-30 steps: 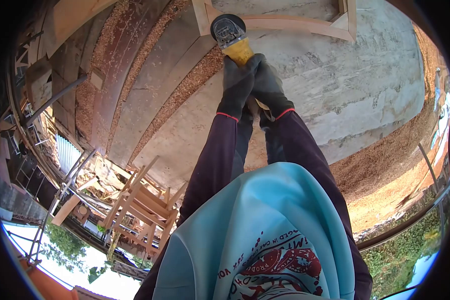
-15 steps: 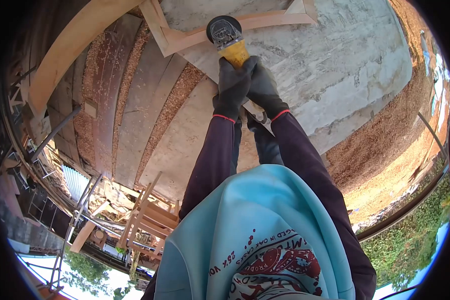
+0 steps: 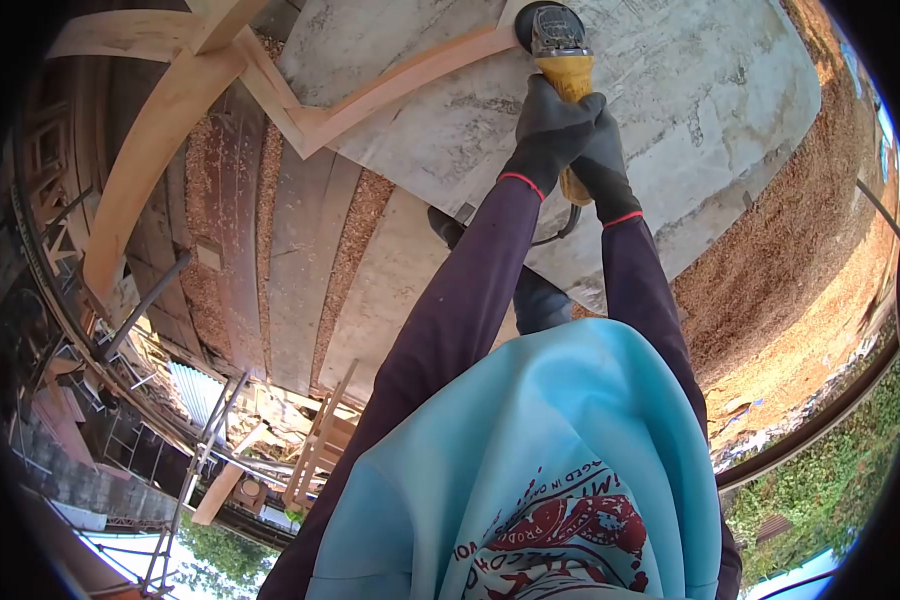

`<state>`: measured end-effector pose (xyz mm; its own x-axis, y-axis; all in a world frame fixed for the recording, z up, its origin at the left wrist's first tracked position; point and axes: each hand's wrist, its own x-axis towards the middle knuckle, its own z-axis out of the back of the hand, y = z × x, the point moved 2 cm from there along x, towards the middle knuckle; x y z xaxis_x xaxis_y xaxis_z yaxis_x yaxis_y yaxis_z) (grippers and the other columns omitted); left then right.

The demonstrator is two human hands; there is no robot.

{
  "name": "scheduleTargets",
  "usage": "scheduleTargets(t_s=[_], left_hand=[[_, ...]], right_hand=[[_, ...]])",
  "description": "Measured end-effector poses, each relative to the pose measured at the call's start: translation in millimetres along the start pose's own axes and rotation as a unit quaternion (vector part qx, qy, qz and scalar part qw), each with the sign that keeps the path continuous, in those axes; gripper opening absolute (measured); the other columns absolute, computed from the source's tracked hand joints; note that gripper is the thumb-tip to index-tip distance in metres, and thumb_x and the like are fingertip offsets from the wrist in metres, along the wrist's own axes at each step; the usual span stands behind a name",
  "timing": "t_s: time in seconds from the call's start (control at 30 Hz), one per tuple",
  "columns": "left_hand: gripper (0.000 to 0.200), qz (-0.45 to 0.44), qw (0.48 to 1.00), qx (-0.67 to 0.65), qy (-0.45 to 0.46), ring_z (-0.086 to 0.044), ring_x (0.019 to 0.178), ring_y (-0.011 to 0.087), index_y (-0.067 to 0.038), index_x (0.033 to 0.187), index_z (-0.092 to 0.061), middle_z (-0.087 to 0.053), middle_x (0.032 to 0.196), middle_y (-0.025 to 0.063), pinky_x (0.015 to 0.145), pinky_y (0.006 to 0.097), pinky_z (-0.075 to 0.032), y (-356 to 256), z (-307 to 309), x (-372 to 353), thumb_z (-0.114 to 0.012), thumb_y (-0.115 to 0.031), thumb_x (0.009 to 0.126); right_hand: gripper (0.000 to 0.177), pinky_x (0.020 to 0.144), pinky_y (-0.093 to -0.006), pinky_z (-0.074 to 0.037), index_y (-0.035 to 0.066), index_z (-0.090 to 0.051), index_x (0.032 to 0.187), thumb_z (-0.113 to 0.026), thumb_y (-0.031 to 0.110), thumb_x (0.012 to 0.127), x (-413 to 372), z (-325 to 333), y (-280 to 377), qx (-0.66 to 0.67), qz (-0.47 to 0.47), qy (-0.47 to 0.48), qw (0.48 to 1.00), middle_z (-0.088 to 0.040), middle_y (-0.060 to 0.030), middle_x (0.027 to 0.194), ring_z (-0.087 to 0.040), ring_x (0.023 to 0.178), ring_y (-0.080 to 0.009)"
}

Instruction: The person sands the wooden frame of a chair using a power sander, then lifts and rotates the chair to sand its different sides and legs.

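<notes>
Both gloved hands are wrapped around a yellow angle grinder (image 3: 568, 76) in the upper middle of the head view. My left hand (image 3: 552, 125) grips its body near the head, and my right hand (image 3: 603, 160) is closed around the grip just behind. The grinder's dark round disc overlaps the far right end of a curved wooden frame piece (image 3: 420, 72). That pale piece lies on a grey, scuffed board (image 3: 690, 150) and has an angled joint at its left end. From the tool's rear, a dark cord curves down by my right wrist.
Larger curved wooden parts (image 3: 160, 165) stand at the upper left. Planks (image 3: 295, 220) with wood shavings between them cover the ground on the left. A wide bed of shavings (image 3: 750, 290) borders the board on the right. Slatted wooden furniture (image 3: 325, 440) sits at the lower left.
The grinder and both hands have moved right and slightly upward along the curved wood, toward its right end. The view has shifted, so more of the wooden parts on the left shows.
</notes>
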<state>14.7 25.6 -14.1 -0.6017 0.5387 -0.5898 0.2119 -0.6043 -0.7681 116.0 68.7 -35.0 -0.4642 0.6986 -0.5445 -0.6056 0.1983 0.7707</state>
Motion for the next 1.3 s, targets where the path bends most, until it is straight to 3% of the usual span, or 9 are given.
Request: scheduleTargets(t_s=[0.17,0.23,0.37,0.43,0.77,0.83,0.97,1.17,1.3], left_hand=[[0.062,0.01,0.995,-0.103,-0.005,-0.071,0.104,0.0383,0.008,0.12,-0.051,-0.07,0.11,0.0263,0.091,0.0436,-0.055,31.5,33.6,-5.4,-0.079,-0.031,0.081],[0.052,0.007,0.993,-0.102,-0.056,-0.072,0.091,0.0209,0.006,0.118,-0.057,-0.072,0.103,0.015,0.078,0.0345,-0.057,39.5,58.4,-16.1,-0.081,-0.026,0.085],[0.052,0.043,0.988,-0.082,-0.124,-0.071,0.091,0.0187,0.006,0.118,-0.057,-0.071,0.104,0.0135,0.076,0.0322,-0.057,59.5,111.0,-37.2,-0.082,-0.026,0.085],[0.054,0.062,0.979,-0.136,-0.136,-0.07,0.091,0.0182,0.005,0.118,-0.057,-0.07,0.105,0.012,0.077,0.0309,-0.056,75.0,134.5,-45.7,-0.084,-0.028,0.085],[0.049,0.073,0.952,-0.246,-0.169,-0.067,0.097,0.0152,0.002,0.125,-0.058,-0.067,0.112,0.0074,0.084,0.0292,-0.055,118.6,222.8,-84.0,-0.08,-0.025,0.091],[0.059,0.046,0.945,-0.242,-0.213,-0.068,0.098,0.0204,0.007,0.129,-0.051,-0.066,0.116,0.0144,0.083,0.0317,-0.056,127.1,227.3,-85.6,-0.08,-0.026,0.089],[0.059,0.073,0.948,-0.244,-0.19,-0.068,0.101,0.0199,0.007,0.132,-0.05,-0.066,0.118,0.0134,0.085,0.032,-0.056,123.5,213.3,-82.4,-0.079,-0.025,0.091],[0.062,0.038,0.976,-0.181,-0.116,-0.067,0.101,0.0206,0.007,0.124,-0.052,-0.067,0.113,0.0135,0.084,0.0335,-0.055,77.1,162.2,-56.6,-0.082,-0.032,0.087],[0.069,0.036,0.995,-0.059,-0.075,-0.071,0.103,0.0343,0.009,0.122,-0.051,-0.069,0.111,0.023,0.089,0.0422,-0.055,61.2,102.1,-27.4,-0.082,-0.037,0.081]], right_hand=[[0.057,0.088,-0.0415,-0.054,-0.001,-0.057,0.12,-0.081,0.032,0.08,-13.6,-34.0,14.1,-0.075,0.009,0.035,0.997,-0.072,-0.0223,0.109,-0.071,0.107,-0.0347],[0.062,0.088,-0.0432,-0.054,0.0,-0.056,0.122,-0.082,0.035,0.078,-20.1,-62.0,10.7,0.03,0.021,0.08,0.996,-0.072,-0.0238,0.107,-0.07,0.107,-0.0392],[0.065,0.087,-0.0433,-0.054,0.0,-0.055,0.121,-0.084,0.036,0.076,-32.6,-112.7,14.1,-0.025,0.016,0.123,0.992,-0.072,-0.0217,0.106,-0.07,0.106,-0.0381],[0.064,0.085,-0.045,-0.054,0.001,-0.055,0.118,-0.084,0.038,0.076,-48.0,-133.0,33.4,-0.177,0.026,0.136,0.974,-0.072,-0.022,0.102,-0.07,0.103,-0.0404],[0.053,0.081,-0.0514,-0.053,0.005,-0.056,0.111,-0.079,0.041,0.079,-89.6,-222.9,69.2,-0.211,0.085,0.204,0.952,-0.071,-0.0223,0.1,-0.068,0.099,-0.0446],[0.05,0.08,-0.0511,-0.054,0.005,-0.057,0.107,-0.078,0.04,0.079,-91.8,-229.7,68.0,-0.18,0.15,0.205,0.95,-0.071,-0.0224,0.098,-0.069,0.096,-0.0451],[0.048,0.078,-0.0516,-0.054,0.004,-0.058,0.105,-0.079,0.038,0.078,-85.5,-218.6,56.8,-0.175,0.171,0.184,0.952,-0.07,-0.0236,0.092,-0.069,0.091,-0.046],[0.05,0.08,-0.0516,-0.054,0.003,-0.058,0.109,-0.078,0.038,0.079,-60.6,-158.4,50.2,-0.166,0.087,0.134,0.973,-0.071,-0.026,0.094,-0.069,0.094,-0.0464],[0.055,0.083,-0.0522,-0.053,0.003,-0.056,0.115,-0.076,0.04,0.08,-41.0,-98.7,35.3,-0.153,0.015,0.067,0.986,-0.071,-0.0258,0.097,-0.068,0.099,-0.0466]])
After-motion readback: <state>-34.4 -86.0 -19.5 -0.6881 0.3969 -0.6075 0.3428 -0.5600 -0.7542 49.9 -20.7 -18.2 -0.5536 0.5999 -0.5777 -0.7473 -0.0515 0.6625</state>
